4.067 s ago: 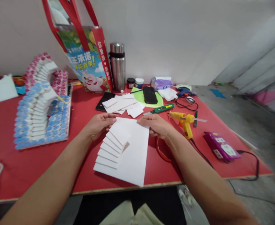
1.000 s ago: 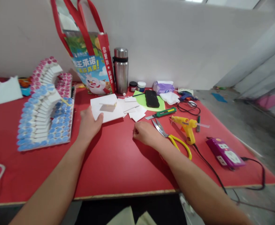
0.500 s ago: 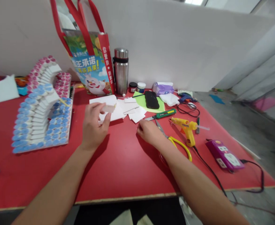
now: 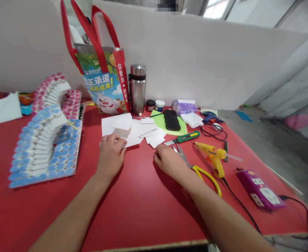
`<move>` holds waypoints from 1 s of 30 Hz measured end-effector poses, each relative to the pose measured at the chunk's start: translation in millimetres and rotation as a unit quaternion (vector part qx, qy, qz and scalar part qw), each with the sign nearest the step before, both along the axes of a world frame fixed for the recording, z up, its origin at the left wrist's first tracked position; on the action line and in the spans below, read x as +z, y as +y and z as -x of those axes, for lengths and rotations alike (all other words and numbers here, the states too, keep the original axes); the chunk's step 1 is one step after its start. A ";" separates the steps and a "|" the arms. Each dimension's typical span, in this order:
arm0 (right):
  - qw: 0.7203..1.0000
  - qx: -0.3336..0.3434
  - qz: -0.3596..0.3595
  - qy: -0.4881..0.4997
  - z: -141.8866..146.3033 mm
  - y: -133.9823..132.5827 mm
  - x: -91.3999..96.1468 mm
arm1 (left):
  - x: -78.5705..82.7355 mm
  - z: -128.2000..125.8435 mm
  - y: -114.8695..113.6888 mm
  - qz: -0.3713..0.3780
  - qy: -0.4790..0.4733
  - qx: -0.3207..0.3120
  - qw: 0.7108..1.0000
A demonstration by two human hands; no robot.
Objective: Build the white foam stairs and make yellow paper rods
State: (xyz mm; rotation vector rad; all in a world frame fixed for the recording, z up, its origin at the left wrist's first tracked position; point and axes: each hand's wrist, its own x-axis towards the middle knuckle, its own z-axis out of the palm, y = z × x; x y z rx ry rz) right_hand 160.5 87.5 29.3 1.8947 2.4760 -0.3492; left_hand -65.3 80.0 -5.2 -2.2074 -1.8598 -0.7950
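My left hand point(image 4: 111, 152) is closed over the near edge of the white paper, its curled fingers at a small folded white card piece point(image 4: 121, 133). The piece has a yellowish end, and its near edge is hidden by my fingers. My right hand point(image 4: 168, 159) rests on the table with its fingers curled together, and whatever may be in them is hidden. Beside it lie scissors point(image 4: 206, 176) with yellow handles, partly under my wrist. Just beyond is a green utility knife point(image 4: 187, 137) with its blade out. White card sheets point(image 4: 114, 122) lie beyond my hands.
A yellow glue gun point(image 4: 214, 157) and a purple power strip point(image 4: 260, 190) with cords lie right. A model with blue and pink round pieces point(image 4: 43, 147) stands left. Behind are a tote bag point(image 4: 106, 84), a steel flask point(image 4: 138, 89), small jars point(image 4: 159, 105) and a phone point(image 4: 172, 120).
My left hand has lowered and turned palm-down beside the white card piece, which it held up between thumb and fingers before. My right hand has barely moved. The camera view has tilted up slightly.
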 end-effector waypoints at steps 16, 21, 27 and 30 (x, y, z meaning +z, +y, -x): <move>0.990 0.065 -0.105 -0.060 33.6 63.8 18.2 | -1.5 14.7 5.3 -0.042 -0.034 0.018 0.998; 0.997 0.063 -0.038 -0.017 38.1 71.5 0.7 | -2.5 15.6 5.0 -0.053 -0.030 0.016 0.998; 0.993 0.076 -0.085 -0.006 19.4 71.2 9.0 | -1.2 14.8 4.8 -0.040 -0.026 0.020 0.999; 0.985 -0.007 -0.148 -0.086 3.9 93.0 13.8 | 0.6 12.8 4.2 -0.032 -0.026 0.025 0.999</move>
